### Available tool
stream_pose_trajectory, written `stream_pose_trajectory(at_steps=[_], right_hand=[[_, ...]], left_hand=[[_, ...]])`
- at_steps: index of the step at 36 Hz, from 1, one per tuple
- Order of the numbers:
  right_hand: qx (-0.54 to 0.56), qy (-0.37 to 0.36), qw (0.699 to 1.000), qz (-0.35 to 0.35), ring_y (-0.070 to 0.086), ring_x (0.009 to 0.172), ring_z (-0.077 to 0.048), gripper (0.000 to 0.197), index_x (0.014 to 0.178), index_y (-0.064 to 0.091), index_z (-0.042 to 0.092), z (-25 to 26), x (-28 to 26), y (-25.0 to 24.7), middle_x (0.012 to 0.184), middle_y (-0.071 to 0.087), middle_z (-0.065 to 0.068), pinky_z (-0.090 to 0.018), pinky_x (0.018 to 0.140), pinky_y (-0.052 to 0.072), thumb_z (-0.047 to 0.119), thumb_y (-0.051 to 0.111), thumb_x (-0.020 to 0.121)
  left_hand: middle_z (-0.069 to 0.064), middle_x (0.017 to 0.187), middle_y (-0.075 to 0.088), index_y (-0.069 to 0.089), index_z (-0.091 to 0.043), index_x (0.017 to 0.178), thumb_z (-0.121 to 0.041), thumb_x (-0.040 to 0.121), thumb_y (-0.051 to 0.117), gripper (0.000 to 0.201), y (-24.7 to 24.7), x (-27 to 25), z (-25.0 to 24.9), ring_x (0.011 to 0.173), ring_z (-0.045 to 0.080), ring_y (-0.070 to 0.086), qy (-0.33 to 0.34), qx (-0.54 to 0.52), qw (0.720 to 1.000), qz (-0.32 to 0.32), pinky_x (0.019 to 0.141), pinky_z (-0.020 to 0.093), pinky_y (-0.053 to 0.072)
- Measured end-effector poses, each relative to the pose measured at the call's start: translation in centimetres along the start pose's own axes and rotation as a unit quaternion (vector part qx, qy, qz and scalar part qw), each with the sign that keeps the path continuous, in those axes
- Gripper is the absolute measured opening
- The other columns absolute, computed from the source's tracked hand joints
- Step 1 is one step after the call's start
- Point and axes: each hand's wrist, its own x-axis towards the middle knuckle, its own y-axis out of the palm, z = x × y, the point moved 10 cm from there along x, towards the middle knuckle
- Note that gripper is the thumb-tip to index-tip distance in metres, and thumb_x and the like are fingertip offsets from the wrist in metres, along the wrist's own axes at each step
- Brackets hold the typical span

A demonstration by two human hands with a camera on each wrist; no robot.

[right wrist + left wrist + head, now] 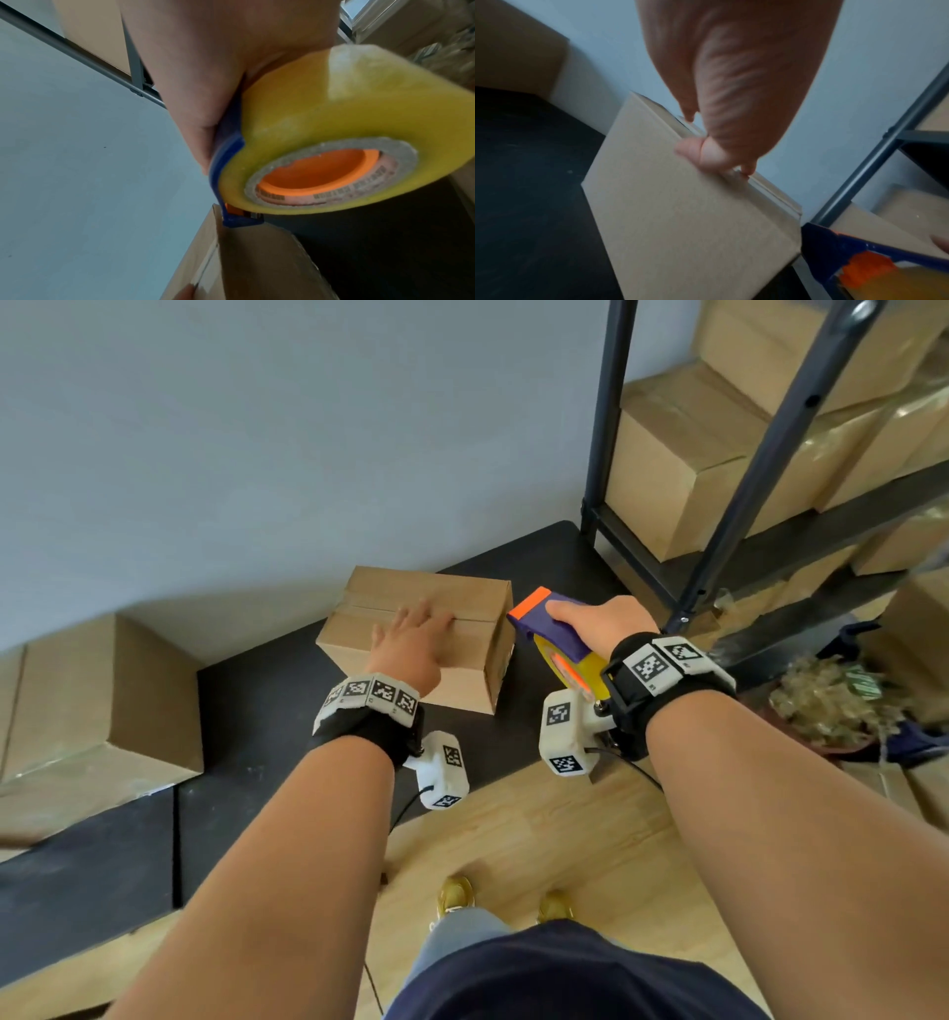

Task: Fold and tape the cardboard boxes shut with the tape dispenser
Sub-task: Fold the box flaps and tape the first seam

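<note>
A small cardboard box (462, 593) stands on the black table (257, 690) with its top flaps folded down and meeting at a centre seam. My left hand (416, 629) lies flat on top, its fingers (706, 154) pressing the flaps at the seam of the box (680, 203). My right hand (601, 621) grips a blue and orange tape dispenser (549, 629) with a yellow tape roll (347, 130). The nose of the dispenser (231, 221) sits at the right end of the box (257, 263), by its upper edge. The dispenser (859, 261) shows at the lower right in the left wrist view.
A larger cardboard box (97, 711) sits on the table at the left. A dark metal shelf rack (729, 505) loaded with several boxes (683, 454) stands at the right. A grey wall (257, 428) runs behind the table. A potted plant (832, 701) stands on the wooden floor (565, 839).
</note>
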Motion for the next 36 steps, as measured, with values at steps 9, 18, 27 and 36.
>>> stream_pose_trajectory(at_steps=[9, 18, 27, 36], right_hand=[[0.041, -0.022, 0.999, -0.009, 0.054, 0.093, -0.024, 0.075, 0.132, 0.052, 0.012, 1.7, -1.0, 0.2, 0.122, 0.06, -0.008, -0.032, 0.075, 0.039, 0.065, 0.062, 0.081], [0.04, -0.093, 0.995, -0.003, 0.056, 0.066, -0.021, 0.059, 0.073, 0.054, 0.011, 4.3, -1.8, -0.4, 0.078, 0.061, -0.011, -0.029, 0.058, 0.039, 0.07, 0.06, 0.078], [0.057, -0.142, 0.988, 0.029, 0.061, 0.072, -0.02, 0.062, 0.087, 0.069, 0.002, 5.9, -2.1, -1.6, 0.09, 0.07, -0.014, -0.029, 0.065, 0.042, 0.064, 0.066, 0.079], [0.116, -0.117, 0.985, 0.058, 0.066, 0.085, -0.019, 0.067, 0.106, 0.07, 0.009, 5.8, -2.3, -2.2, 0.098, 0.072, -0.008, -0.026, 0.066, 0.044, 0.066, 0.069, 0.073]], left_hand=[[0.003, 0.149, 0.033, 0.024, -0.038, 0.147, -0.055, 0.087, 0.053, 0.068, 0.1, -2.0, 1.1, 0.133, 0.027, 0.036, -0.039, 0.086, 0.992, -0.085, 0.104, 0.042, 0.036], [0.009, 0.128, 0.044, 0.039, -0.028, 0.137, -0.06, 0.085, 0.054, 0.063, -0.5, -1.4, 0.2, 0.12, 0.029, 0.041, -0.103, 0.094, 0.986, -0.093, 0.093, 0.039, 0.04], [0.017, 0.111, 0.062, 0.055, -0.005, 0.124, -0.024, 0.101, 0.041, 0.034, -3.5, 1.3, 2.0, 0.093, 0.03, 0.063, -0.151, -0.365, 0.918, -0.034, 0.077, 0.037, 0.05], [0.012, 0.087, 0.067, 0.062, -0.003, 0.092, -0.039, 0.101, 0.043, 0.041, -3.9, 1.0, -1.2, 0.072, 0.024, 0.063, -0.16, -0.624, 0.762, 0.071, 0.057, 0.029, 0.047]])
